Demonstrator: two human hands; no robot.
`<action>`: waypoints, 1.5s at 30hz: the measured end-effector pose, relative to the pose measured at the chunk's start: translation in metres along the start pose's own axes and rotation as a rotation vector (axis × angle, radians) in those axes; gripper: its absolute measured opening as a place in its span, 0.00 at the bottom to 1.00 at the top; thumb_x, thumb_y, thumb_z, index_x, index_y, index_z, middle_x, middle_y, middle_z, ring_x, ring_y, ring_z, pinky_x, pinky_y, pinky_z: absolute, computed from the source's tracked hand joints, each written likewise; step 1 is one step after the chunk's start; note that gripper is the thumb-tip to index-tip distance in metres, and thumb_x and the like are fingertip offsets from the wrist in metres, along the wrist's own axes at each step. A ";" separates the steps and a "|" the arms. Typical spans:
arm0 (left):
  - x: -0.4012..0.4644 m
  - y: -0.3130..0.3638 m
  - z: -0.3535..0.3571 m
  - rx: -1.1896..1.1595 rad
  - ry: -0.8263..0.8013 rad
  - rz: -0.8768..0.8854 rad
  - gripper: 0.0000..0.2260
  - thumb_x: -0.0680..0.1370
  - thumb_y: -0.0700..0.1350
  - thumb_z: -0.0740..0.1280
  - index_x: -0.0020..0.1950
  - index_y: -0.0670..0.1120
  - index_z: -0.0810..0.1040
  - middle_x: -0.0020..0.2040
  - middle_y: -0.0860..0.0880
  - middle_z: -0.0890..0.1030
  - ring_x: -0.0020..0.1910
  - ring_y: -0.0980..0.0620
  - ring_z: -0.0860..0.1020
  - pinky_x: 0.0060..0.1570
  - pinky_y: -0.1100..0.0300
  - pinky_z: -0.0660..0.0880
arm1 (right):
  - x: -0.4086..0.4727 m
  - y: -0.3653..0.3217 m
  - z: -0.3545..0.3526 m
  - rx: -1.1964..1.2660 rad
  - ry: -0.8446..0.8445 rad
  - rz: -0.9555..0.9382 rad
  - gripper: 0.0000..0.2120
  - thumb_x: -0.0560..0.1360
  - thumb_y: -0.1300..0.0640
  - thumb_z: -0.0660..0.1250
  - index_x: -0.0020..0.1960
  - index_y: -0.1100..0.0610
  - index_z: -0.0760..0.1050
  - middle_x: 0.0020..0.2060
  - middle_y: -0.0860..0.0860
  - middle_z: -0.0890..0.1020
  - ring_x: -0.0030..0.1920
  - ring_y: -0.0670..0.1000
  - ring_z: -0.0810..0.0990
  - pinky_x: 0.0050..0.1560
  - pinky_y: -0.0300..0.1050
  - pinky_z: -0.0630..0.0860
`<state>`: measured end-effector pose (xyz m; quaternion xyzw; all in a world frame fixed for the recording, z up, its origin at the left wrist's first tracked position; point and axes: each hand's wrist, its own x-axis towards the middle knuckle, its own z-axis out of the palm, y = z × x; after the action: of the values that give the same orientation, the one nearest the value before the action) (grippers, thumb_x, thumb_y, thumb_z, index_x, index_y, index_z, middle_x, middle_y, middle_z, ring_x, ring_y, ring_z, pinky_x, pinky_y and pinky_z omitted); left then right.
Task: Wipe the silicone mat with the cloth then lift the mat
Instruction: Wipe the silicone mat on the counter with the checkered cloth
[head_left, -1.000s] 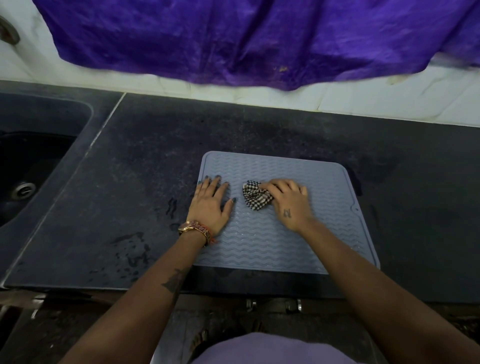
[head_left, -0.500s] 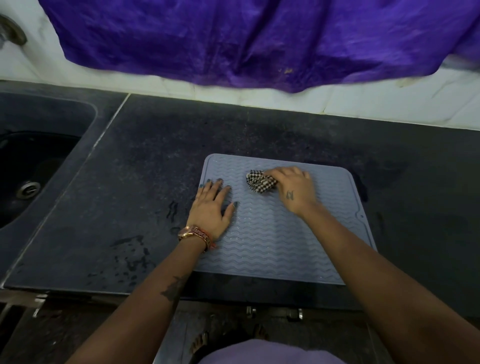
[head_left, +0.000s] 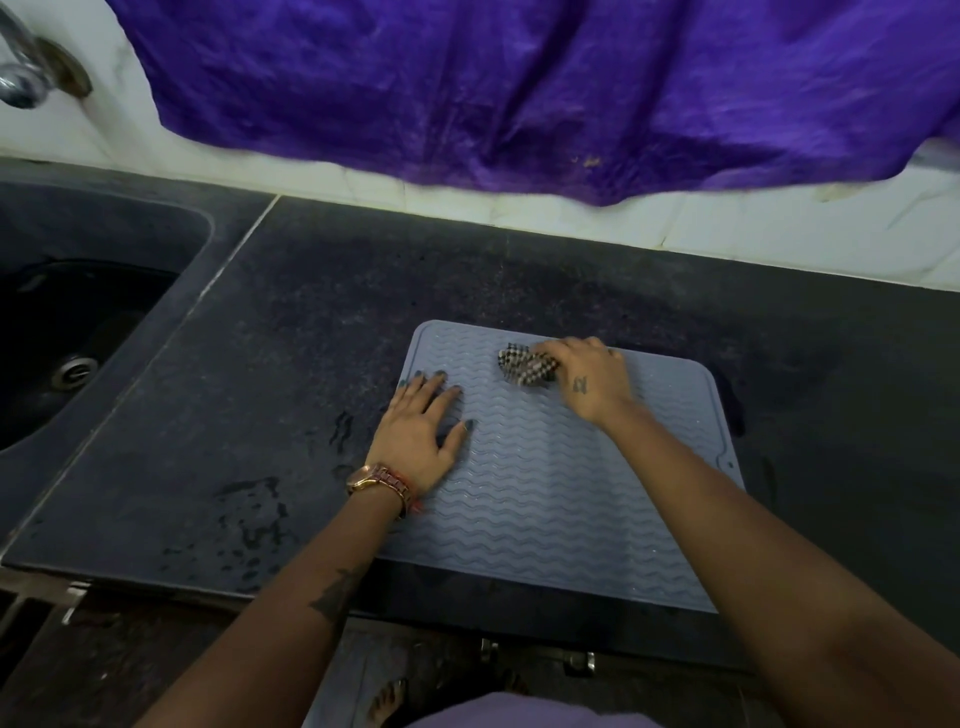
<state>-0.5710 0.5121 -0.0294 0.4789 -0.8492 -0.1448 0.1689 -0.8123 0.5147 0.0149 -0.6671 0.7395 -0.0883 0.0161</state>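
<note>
- Fingers (head_left: 569, 347) of the right hand (head_left: 589, 376) curl over the bunched checkered cloth (head_left: 524, 366), pressing it on the far part of the silicone mat (head_left: 545, 483).
- Left hand (head_left: 421, 431) lies flat, fingers spread, pinning the mat's left edge to the dark surface (head_left: 291, 395).
- Wiping looks best done in overlapping strokes toward the near edge, under steady pressure.

Home kitchen, dark stone tabletop (head_left: 311, 395) running beside a sunken sink (head_left: 78, 332), tap (head_left: 21, 78) jutting from white tiled wall (head_left: 779, 234), purple cloth (head_left: 519, 88) hanging above
</note>
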 end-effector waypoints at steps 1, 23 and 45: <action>0.000 0.000 0.000 -0.001 0.000 -0.003 0.27 0.76 0.59 0.52 0.73 0.49 0.64 0.75 0.48 0.61 0.75 0.48 0.55 0.75 0.57 0.45 | 0.004 0.001 -0.001 0.008 0.043 0.023 0.21 0.76 0.63 0.58 0.65 0.45 0.69 0.63 0.49 0.75 0.62 0.56 0.69 0.58 0.52 0.64; 0.000 0.000 -0.001 0.001 0.004 -0.014 0.29 0.75 0.61 0.51 0.72 0.49 0.66 0.74 0.48 0.63 0.75 0.47 0.57 0.75 0.55 0.49 | 0.017 0.031 0.012 0.014 0.037 0.011 0.25 0.76 0.65 0.58 0.69 0.44 0.68 0.68 0.50 0.70 0.68 0.54 0.65 0.64 0.51 0.62; -0.001 0.003 -0.004 0.017 -0.021 0.002 0.28 0.76 0.59 0.50 0.73 0.48 0.64 0.75 0.47 0.61 0.75 0.47 0.55 0.75 0.54 0.47 | -0.033 0.025 -0.001 0.146 0.080 0.126 0.23 0.76 0.65 0.59 0.65 0.46 0.73 0.64 0.52 0.74 0.63 0.56 0.69 0.64 0.52 0.66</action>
<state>-0.5712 0.5141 -0.0247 0.4778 -0.8527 -0.1422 0.1559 -0.8332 0.5499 0.0090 -0.6124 0.7716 -0.1674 0.0407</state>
